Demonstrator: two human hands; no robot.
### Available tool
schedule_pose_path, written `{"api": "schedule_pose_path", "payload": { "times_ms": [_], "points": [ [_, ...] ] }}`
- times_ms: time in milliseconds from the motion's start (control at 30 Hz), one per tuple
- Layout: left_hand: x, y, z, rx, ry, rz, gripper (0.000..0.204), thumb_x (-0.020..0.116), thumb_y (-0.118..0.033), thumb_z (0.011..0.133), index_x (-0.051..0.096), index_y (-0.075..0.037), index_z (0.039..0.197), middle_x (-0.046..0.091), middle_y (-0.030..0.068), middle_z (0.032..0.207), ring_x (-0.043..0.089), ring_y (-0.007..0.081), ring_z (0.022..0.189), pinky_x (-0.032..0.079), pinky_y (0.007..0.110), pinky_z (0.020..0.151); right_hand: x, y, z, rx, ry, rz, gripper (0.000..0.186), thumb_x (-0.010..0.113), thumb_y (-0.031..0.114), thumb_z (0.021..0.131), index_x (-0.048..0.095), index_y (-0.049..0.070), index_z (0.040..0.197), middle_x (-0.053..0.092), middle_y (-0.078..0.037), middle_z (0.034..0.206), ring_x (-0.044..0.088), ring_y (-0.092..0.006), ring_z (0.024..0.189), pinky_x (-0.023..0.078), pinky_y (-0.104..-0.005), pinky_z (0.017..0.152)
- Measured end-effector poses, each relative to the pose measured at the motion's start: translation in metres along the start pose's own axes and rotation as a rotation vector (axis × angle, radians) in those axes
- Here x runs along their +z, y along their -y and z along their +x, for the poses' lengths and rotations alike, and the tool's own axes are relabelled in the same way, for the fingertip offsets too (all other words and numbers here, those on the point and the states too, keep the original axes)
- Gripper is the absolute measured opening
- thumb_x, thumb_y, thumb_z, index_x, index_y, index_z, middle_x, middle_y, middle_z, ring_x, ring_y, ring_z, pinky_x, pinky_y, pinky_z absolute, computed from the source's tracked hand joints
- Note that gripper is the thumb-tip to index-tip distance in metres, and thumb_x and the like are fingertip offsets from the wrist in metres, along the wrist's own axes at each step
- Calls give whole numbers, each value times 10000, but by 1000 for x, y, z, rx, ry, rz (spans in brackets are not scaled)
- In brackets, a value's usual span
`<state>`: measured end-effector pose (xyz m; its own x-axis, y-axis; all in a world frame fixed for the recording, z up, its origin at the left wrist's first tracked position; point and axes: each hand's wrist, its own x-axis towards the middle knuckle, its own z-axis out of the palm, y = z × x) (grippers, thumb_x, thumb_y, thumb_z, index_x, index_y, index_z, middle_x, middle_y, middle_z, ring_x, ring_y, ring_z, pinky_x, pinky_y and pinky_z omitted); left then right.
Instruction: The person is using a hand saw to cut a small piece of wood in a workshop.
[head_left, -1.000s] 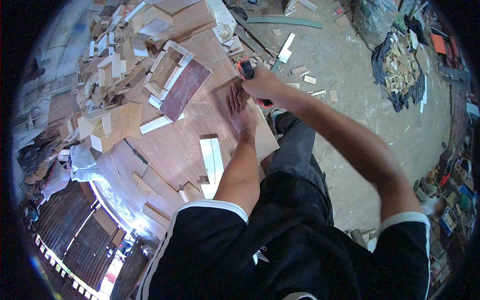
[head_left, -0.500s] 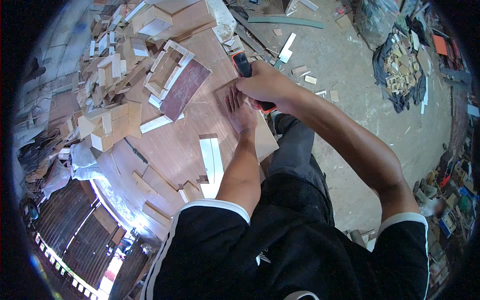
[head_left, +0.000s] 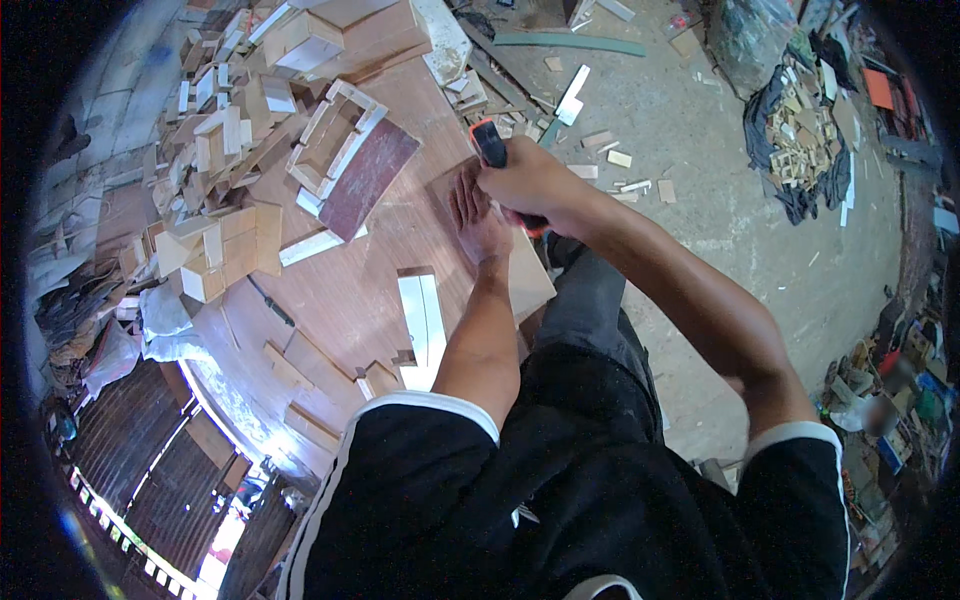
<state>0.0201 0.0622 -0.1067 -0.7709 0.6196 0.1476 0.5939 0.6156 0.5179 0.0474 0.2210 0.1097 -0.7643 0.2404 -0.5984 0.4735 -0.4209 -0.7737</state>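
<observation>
My left hand (head_left: 478, 215) lies flat, fingers stretched out, on a brown wooden board (head_left: 530, 278) at the right edge of the table. Just beside it, my right hand (head_left: 525, 180) is closed around a tool with a black-and-orange handle (head_left: 489, 145). The rest of the tool is hidden beneath the hand, so its working end cannot be made out. A white strip of board (head_left: 423, 320) with a dark line along it lies next to my left forearm.
Box-like wooden pieces (head_left: 225, 250) crowd the table's left and far side. A dark red board (head_left: 368, 178) with a wooden frame rests mid-table. Offcuts (head_left: 619, 159) litter the concrete floor (head_left: 720, 260) at right, near a dark sack of scraps (head_left: 797, 135).
My right hand and the tool's handle have shifted slightly nearer to me, and the right elbow has drawn inward and back. My left hand stays in place on the board.
</observation>
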Motion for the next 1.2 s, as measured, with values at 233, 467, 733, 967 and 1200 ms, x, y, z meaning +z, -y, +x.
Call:
{"api": "schedule_pose_path", "payload": {
  "times_ms": [233,467,733,967,1200],
  "points": [
    [6,3,-3,-10,27,106,557,507,-63,832,465,-7,1384,374,158,1553,319,295,1461,229,460,1212,19,-5,39,14,-232,-236,146,615,93,779,624,-48,744,628,-117,656,640,-204,560,470,-366,457],
    [-13,-12,6,7,15,71,589,505,-35,820,440,-8,1405,361,158,1561,308,291,1466,207,457,1222,6,-49,87,238,-149,-262,133,627,104,814,635,-28,808,639,-119,717,601,-186,524,443,-344,439],
    [-8,-9,9,76,-53,55,532,494,42,820,445,-6,1348,425,186,1503,370,347,1420,263,520,1182,0,-43,123,45,-47,183,203,696,134,845,567,18,952,581,-66,776,608,-174,602,498,-335,499],
    [-6,-7,9,70,-67,81,557,502,33,826,440,-53,1373,397,149,1536,342,313,1446,255,507,1191,-6,-49,136,64,-68,137,210,672,152,822,573,-9,913,589,-81,790,619,-204,627,525,-372,519],
    [-7,-8,8,15,-37,38,560,504,34,820,449,-69,1368,396,128,1540,328,306,1453,239,505,1199,-8,-52,129,51,11,94,172,675,159,815,531,73,854,539,-18,701,546,-135,531,451,-302,456]
  ]
}}
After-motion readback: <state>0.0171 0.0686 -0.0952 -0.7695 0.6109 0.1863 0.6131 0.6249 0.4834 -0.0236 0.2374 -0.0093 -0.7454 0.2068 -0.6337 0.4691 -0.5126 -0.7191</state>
